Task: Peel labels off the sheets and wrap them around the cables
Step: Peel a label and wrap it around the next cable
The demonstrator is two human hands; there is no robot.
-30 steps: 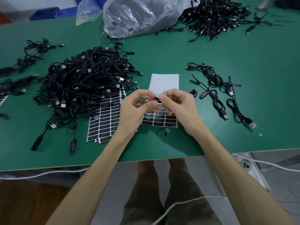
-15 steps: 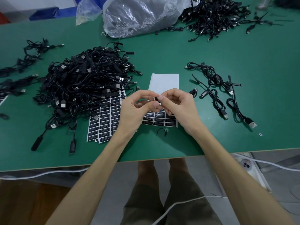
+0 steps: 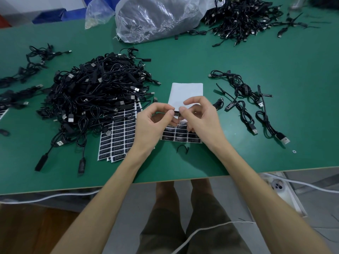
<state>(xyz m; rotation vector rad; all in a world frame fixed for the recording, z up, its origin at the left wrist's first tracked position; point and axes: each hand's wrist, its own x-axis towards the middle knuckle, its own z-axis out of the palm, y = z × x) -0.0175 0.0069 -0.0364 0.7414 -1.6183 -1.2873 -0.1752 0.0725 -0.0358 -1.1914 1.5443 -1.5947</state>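
Note:
My left hand (image 3: 153, 123) and my right hand (image 3: 202, 118) meet above a label sheet (image 3: 180, 135) at the table's front middle. Between their fingertips they pinch a small black label (image 3: 177, 113), one hand at each end. Whether a cable runs through the label is hidden by my fingers. The sheet's upper part (image 3: 187, 91) is bare white backing; black labels fill its lower rows. More label sheets (image 3: 119, 142) lie to the left, partly under a big heap of black USB cables (image 3: 95, 94). Labelled cables (image 3: 244, 99) lie to the right.
A clear plastic bag (image 3: 157, 17) and a second cable heap (image 3: 240, 17) sit at the back of the green table (image 3: 275, 57). Loose cables (image 3: 29, 65) lie at the far left. A small black cable tie (image 3: 182, 149) lies near the front edge.
My hands have drawn slightly apart, so the black label now shows stretched between the fingertips. My right hand's fingers have lifted and spread a little.

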